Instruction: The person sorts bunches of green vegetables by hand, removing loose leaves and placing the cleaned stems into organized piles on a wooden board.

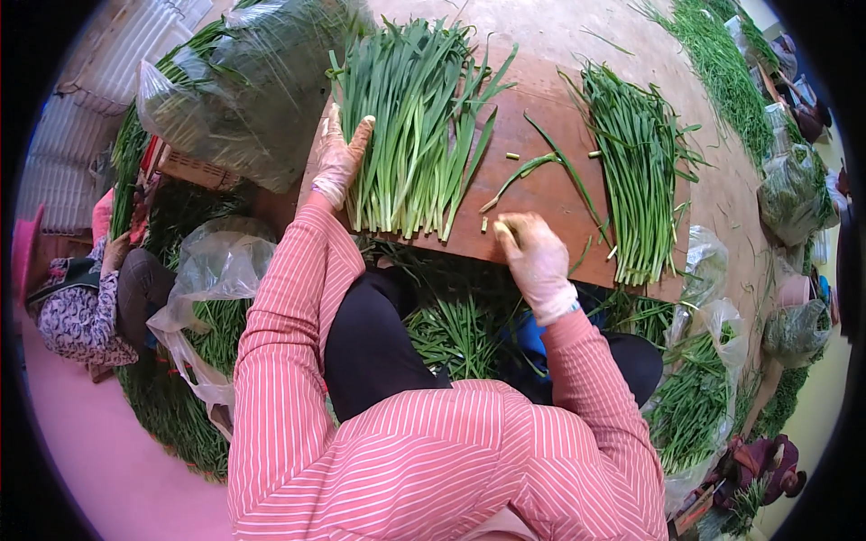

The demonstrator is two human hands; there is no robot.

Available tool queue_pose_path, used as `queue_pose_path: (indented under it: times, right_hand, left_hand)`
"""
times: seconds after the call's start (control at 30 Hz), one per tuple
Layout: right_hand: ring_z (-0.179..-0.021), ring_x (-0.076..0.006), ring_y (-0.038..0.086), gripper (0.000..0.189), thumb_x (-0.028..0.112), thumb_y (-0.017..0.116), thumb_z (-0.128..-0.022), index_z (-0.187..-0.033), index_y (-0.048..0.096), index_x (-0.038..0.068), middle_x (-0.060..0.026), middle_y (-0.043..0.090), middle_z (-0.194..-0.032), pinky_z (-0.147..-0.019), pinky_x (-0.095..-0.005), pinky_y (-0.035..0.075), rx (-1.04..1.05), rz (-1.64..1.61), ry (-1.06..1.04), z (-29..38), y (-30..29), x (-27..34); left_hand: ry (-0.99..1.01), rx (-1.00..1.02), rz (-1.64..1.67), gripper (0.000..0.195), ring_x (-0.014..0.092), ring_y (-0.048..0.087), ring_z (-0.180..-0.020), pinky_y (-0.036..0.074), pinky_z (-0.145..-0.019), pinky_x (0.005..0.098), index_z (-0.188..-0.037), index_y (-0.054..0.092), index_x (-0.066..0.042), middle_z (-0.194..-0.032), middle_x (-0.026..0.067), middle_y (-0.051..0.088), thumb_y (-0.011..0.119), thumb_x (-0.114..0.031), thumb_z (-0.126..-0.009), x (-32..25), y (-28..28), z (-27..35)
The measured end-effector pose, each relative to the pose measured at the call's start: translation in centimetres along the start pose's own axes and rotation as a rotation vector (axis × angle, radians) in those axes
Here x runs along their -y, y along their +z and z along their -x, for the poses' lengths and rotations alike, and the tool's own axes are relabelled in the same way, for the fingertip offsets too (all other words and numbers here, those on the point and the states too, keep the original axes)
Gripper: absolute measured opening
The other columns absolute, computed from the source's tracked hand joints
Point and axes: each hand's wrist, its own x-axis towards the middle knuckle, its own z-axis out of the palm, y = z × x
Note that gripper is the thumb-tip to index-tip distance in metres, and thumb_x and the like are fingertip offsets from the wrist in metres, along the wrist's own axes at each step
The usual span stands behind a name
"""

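My left hand (343, 157), in a thin translucent glove, rests with thumb spread against the left side of a wide bunch of garlic chives (413, 135) on a reddish-brown board (524, 209). The pale cut ends point towards me. Right of that bunch, my right hand (534, 253), gloved too, hovers by the board's near edge with its fingers curled in; whether anything is between them I cannot tell. A few loose leaves (572, 176) and short stem bits (484, 224) lie between the bunches. A second, narrower bunch (636, 176) lies at the board's right.
Plastic bags of greens stand at my left (226, 270) and right (703, 385). A large plastic-wrapped bundle (223, 101) is at the upper left. Chives lie in a heap (460, 338) below the board. One person (88, 304) sits at the left; others are along the right.
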Motion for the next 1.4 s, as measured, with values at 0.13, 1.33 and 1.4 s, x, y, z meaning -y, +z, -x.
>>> queue_pose_path:
  times: [0.13, 1.33, 1.4]
  right_hand:
    - [-0.107, -0.0268, 0.053, 0.021, 0.025, 0.062, -0.078, -0.094, 0.063, 0.011, -0.0082, 0.06, -0.11, -0.093, -0.0402, 0.038, -0.058, 0.367, -0.393, -3.3, 3.0, -2.5]
    - [-0.113, -0.0297, 0.05, 0.055, 0.034, 0.056, -0.081, -0.127, 0.045, 0.006, -0.0151, 0.048, -0.128, -0.093, -0.0406, 0.041, 0.431, 0.3, -0.178, 8.4, -1.3, -1.8]
    - [-0.087, -0.0263, 0.061, 0.027, 0.03, 0.056, -0.081, -0.098, 0.056, 0.009, -0.0124, 0.057, -0.106, -0.072, -0.0388, 0.049, 0.232, 0.122, -0.1, 9.3, -3.7, -1.8]
  left_hand:
    - [-0.092, 0.113, -0.054, 0.093, 0.034, 0.023, -0.135, 0.016, -0.11, 0.0407, -0.144, 0.015, -0.004, -0.145, 0.021, 0.024, 0.038, -0.069, -0.082, 1.2, 0.3, -0.6]
    - [0.09, 0.073, 0.184, 0.078, 0.028, 0.029, -0.132, 0.023, -0.107, 0.0333, -0.143, 0.02, -0.003, -0.145, 0.0173, 0.027, 0.044, -0.055, -0.09, -4.5, 1.6, 0.3]
    - [0.149, 0.07, 0.185, 0.074, 0.028, 0.03, -0.132, 0.023, -0.107, 0.0337, -0.142, 0.023, -0.003, -0.144, 0.0173, 0.029, 0.046, -0.051, -0.091, -6.6, 0.8, 1.4]
